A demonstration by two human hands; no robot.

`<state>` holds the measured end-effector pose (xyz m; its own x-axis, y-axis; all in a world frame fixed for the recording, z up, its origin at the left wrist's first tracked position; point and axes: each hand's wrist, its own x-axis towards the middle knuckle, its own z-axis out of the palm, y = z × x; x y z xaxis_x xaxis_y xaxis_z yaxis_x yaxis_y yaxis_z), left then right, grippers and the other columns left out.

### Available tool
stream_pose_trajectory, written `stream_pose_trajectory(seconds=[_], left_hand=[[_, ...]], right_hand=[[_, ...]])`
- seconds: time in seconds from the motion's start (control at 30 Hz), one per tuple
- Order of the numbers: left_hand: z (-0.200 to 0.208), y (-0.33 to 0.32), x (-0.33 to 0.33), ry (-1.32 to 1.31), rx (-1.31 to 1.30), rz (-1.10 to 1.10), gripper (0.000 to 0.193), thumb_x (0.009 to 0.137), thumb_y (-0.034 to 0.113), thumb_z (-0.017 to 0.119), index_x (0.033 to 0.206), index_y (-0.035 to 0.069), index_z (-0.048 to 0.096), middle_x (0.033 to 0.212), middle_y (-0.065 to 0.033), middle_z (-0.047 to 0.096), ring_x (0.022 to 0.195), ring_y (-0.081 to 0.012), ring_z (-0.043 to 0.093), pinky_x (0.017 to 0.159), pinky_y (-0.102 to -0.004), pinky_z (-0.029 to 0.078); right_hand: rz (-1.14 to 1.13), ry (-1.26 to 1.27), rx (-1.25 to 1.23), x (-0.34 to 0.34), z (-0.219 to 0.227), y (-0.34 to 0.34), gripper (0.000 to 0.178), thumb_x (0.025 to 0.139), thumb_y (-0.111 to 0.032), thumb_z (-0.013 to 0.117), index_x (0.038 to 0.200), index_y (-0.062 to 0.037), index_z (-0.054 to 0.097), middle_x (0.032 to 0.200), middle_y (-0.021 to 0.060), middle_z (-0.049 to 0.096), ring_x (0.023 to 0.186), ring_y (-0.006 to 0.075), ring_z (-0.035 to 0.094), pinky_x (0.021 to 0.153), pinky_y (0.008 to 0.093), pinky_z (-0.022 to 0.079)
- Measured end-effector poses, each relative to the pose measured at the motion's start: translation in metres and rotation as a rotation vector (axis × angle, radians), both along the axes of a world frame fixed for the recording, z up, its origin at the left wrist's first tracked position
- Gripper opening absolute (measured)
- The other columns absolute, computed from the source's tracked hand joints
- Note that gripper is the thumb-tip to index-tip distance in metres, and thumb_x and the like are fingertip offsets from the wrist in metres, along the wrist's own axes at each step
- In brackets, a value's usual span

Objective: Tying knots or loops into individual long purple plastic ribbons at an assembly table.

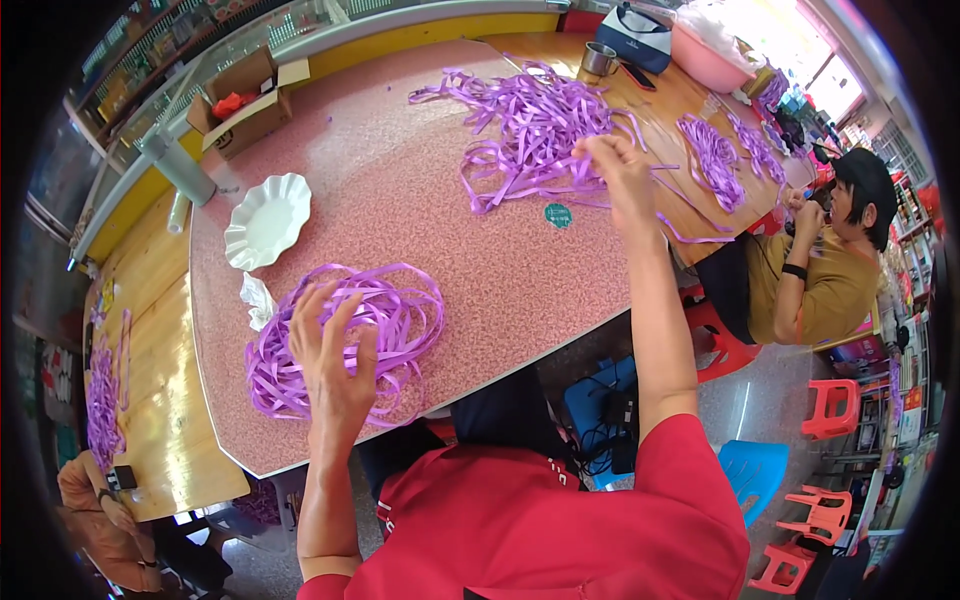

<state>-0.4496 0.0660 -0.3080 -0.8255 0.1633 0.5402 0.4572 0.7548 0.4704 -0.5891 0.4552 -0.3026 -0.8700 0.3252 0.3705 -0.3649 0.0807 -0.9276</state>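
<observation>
My left hand [335, 355] is spread over a loose coil of purple ribbon [405, 305] at the near left of the pink speckled table [500, 265]. Its fingers are apart, and strands lie under and around them. Farther off to the right, my right hand [615, 165] is raised at the edge of a larger tangled heap of purple ribbon [535, 125]. Its thumb and fingers are pinched together on a strand of ribbon. The exact grip is partly hidden by the fingers.
A white scalloped dish [268, 222], crumpled tissue [257, 300], grey bottle [178, 168] and cardboard box [245, 105] stand at the left. Ribbon bundles [712, 160] and a metal mug [598, 60] lie rightward. One co-worker [825, 260] sits right, another [105, 510] at lower left.
</observation>
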Motion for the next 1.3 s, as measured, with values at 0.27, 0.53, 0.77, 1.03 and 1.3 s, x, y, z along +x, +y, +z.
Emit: stream_pose_trajectory(seconds=[0.27,0.53,0.77,1.03,1.3], left_hand=[[0.008,0.06,0.0,-0.039,0.361,-0.344,0.039,0.084,-0.002,0.065,0.123,0.005,0.061,0.129,-0.0145,0.056,0.122,-0.0333,0.052,0.109,-0.0446,0.037],[-0.002,0.035,-0.013,-0.323,0.235,-0.574,0.026,0.088,0.009,0.07,0.113,0.005,0.066,0.095,-0.0033,0.071,0.092,-0.0183,0.065,0.111,-0.0434,0.034],[0.009,-0.019,-0.005,-0.674,0.679,-0.47,0.024,0.099,0.018,0.06,0.111,-0.001,0.068,0.087,-0.0039,0.067,0.083,-0.0086,0.059,0.077,-0.0259,0.048],[0.013,0.025,-0.01,-0.204,0.295,-0.419,0.032,0.1,0.021,0.057,0.124,0.0,0.061,0.116,-0.0126,0.062,0.107,-0.0202,0.058,0.095,-0.0351,0.045],[-0.005,0.039,-0.011,-0.735,0.545,-0.624,0.029,0.102,0.025,0.055,0.112,0.0,0.065,0.099,-0.0061,0.065,0.093,-0.0126,0.061,0.082,-0.0284,0.049]], right_hand=[[0.642,-0.164,0.283,0.104,0.047,-0.085,0.007,0.091,-0.008,0.063,0.094,-0.0026,0.067,0.076,0.0013,0.061,0.063,0.0085,0.055,0.055,0.0274,0.045],[0.662,0.029,0.508,0.117,0.028,-0.091,0.004,0.085,-0.004,0.069,0.088,-0.0016,0.068,0.073,0.0022,0.06,0.063,0.0068,0.051,0.055,0.0241,0.039],[0.457,-0.102,0.325,0.1,0.035,-0.037,0.008,0.09,-0.007,0.065,0.084,-0.0007,0.065,0.075,-0.0044,0.053,0.067,0.0026,0.044,0.057,0.0213,0.033],[0.641,-0.056,0.638,0.103,0.035,-0.089,0.007,0.086,-0.008,0.073,0.086,-0.0017,0.07,0.069,-0.0015,0.057,0.06,0.0056,0.046,0.054,0.0236,0.034],[0.761,0.014,0.777,0.104,0.056,-0.09,0.006,0.082,-0.006,0.074,0.086,-0.0016,0.071,0.07,0.004,0.062,0.06,0.0114,0.053,0.053,0.0279,0.038]])
